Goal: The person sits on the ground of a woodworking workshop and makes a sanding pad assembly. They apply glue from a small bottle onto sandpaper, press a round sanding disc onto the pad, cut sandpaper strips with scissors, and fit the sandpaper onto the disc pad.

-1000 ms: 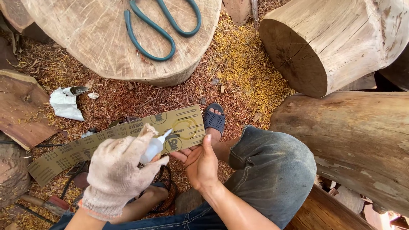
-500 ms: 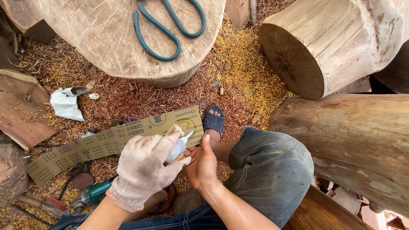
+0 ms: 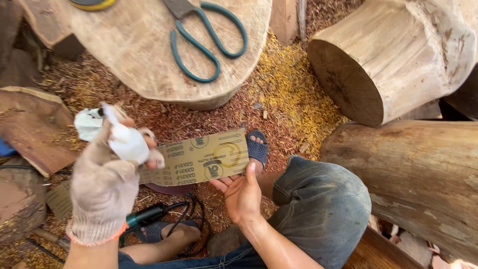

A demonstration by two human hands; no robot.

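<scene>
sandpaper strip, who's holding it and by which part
The bare right hand holds the sandpaper strip at its right end; the gloved left hand holds the left end.

My outdoor woodworking yard, thick pale sawn logs (image 3: 398,55) upper right, reddish-yellow sawdust-covered ground (image 3: 294,94) centre, teal-handled scissors (image 3: 206,42) on round wooden slab (image 3: 134,55).

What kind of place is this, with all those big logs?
Probably an outdoor woodworking spot. Thick logs lie around, sawdust and wood chips cover the ground, and the gloved left hand and bare right hand hold a strip of sandpaper near scissors on a wood slab.
</scene>
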